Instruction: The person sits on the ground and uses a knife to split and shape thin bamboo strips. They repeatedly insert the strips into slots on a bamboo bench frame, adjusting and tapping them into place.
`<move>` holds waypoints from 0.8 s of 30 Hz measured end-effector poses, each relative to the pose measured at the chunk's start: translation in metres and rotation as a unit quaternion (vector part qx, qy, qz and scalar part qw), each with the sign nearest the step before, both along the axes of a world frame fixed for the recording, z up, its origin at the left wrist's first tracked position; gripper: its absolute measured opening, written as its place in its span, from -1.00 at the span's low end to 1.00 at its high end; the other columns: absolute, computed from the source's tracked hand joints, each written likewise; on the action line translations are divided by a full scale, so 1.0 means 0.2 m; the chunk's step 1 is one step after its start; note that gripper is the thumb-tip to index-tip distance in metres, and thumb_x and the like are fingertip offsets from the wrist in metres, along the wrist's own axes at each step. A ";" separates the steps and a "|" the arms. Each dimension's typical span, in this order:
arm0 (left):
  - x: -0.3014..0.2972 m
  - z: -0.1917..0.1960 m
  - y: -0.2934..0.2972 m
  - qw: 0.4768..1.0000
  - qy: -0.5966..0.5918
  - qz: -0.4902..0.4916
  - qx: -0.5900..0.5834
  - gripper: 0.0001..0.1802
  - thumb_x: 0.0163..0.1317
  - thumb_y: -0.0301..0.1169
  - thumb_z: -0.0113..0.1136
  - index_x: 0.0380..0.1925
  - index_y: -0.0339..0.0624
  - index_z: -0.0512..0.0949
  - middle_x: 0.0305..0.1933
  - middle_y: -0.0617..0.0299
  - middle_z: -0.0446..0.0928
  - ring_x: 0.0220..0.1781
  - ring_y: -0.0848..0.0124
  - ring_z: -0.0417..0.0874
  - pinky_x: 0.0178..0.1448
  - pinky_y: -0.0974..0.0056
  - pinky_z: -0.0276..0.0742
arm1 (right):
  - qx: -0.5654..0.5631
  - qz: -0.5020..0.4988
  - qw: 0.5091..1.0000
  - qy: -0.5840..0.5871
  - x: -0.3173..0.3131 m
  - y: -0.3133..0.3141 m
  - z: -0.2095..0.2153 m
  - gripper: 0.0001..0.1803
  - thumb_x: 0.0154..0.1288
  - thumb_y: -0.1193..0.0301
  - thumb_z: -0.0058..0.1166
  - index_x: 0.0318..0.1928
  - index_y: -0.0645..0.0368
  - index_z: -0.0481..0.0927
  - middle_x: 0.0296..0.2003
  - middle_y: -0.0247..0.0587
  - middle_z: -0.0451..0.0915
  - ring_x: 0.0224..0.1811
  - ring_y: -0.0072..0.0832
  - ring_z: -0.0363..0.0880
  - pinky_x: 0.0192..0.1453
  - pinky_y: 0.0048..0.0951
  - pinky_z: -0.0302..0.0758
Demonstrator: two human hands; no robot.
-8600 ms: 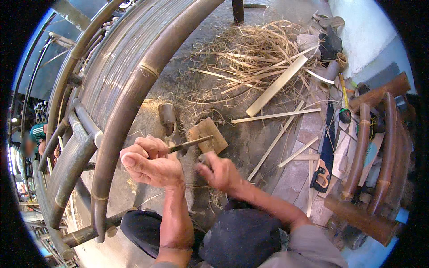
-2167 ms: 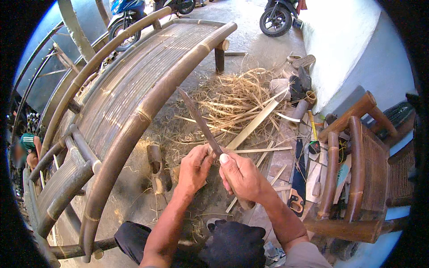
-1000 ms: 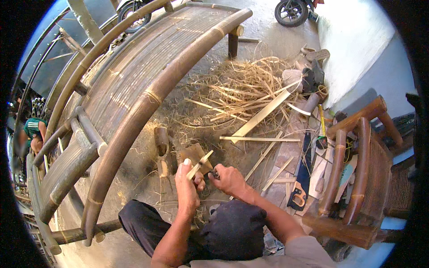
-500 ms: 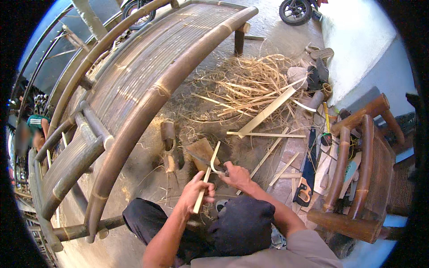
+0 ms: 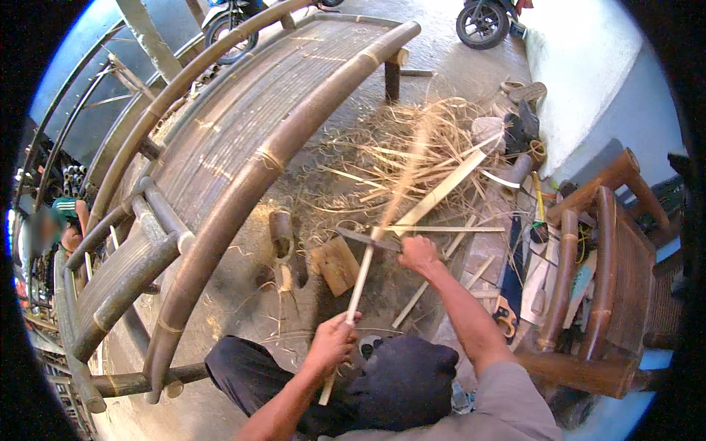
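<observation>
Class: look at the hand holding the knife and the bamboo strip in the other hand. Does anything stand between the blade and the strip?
Nothing visible does. The right hand holds the knife with its blade directly against the bamboo strip, which the left hand grips lower down. The wooden block lies beside them on the floor, apart.

Bright daylight from the upper right — soft shadows. The bamboo strip (image 5: 401,184) blurs with motion; fisheye bending, black vignette at the rim.

Bamboo bench (image 5: 243,169) left; chair (image 5: 603,294) right; shavings pile (image 5: 412,154) ahead between.
</observation>
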State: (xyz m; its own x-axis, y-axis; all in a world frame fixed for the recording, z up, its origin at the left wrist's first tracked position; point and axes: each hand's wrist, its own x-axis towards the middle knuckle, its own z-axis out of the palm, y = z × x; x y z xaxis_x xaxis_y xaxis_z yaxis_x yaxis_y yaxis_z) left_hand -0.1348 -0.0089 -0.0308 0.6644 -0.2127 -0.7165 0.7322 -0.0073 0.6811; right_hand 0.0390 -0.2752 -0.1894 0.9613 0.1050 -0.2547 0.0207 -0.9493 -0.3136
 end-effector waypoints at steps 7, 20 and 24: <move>-0.21 0.26 0.24 0.982 -0.058 -0.019 0.181 -0.64 0.56 -0.28 -0.06 0.24 -0.10 0.50 -0.54 0.45 0.32 -0.64 0.64 0.27 -0.61 0.42 0.20 | 0.053 -0.163 0.984 -0.050 0.12 -0.38 -0.06 -0.59 0.19 0.15 0.27 -0.23 0.31 0.64 -0.31 0.27 0.69 -0.18 0.12 0.72 -0.10 0.04 0.64; 0.49 -0.41 -0.23 0.994 -0.104 0.013 0.039 -0.77 0.49 -0.20 0.00 -0.29 -0.08 0.45 -0.51 0.38 0.39 -0.66 0.55 0.35 -0.64 0.35 0.24 | 0.159 0.005 0.981 -0.110 -0.43 0.18 0.18 -0.76 0.10 0.28 0.21 -0.35 0.16 0.51 -0.45 0.10 0.65 -0.32 0.14 0.68 -0.25 0.08 0.58; 0.47 -0.34 -0.18 0.988 -0.135 -0.028 0.066 -0.79 0.49 -0.24 0.00 -0.22 -0.11 0.51 -0.50 0.39 0.39 -0.64 0.56 0.35 -0.65 0.35 0.22 | 0.122 -0.008 0.982 -0.143 -0.33 0.24 0.17 -0.81 0.11 0.33 0.17 -0.33 0.16 0.52 -0.44 0.09 0.66 -0.31 0.14 0.69 -0.22 0.10 0.60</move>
State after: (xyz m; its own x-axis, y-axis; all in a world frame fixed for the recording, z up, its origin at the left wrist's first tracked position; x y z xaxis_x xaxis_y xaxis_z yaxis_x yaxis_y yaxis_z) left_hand -0.0401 -0.0454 -0.0998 0.8252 -0.1708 -0.5383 0.5193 -0.1451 0.8422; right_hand -0.0263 -0.2281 -0.1546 0.9919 0.1137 0.0571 0.1268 -0.8475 -0.5154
